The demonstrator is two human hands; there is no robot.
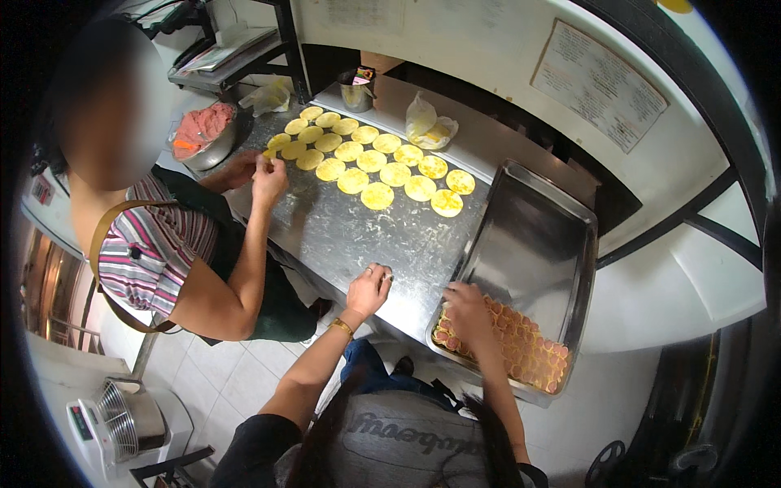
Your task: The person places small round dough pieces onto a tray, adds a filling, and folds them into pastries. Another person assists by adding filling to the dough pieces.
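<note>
My left hand, with a ring and a gold wrist band, is closed over the near edge of the steel table. Whatever its curled fingers hold, if anything, is hidden. Over the near left corner of a deep metal tray hangs my right hand, its fingers blurred and partly hidden. Under and beside it, open-topped dumplings with pink filling and yellow wrappers stand packed at the tray's near end. Round yellow dumpling wrappers lie in rows on the table, several smeared with orange.
At left, a co-worker in a striped top and dark apron pinches a yellow wrapper in both hands. Beyond stands a steel bowl of pink filling. A metal container and plastic bag sit at the back. A mixer stands lower left.
</note>
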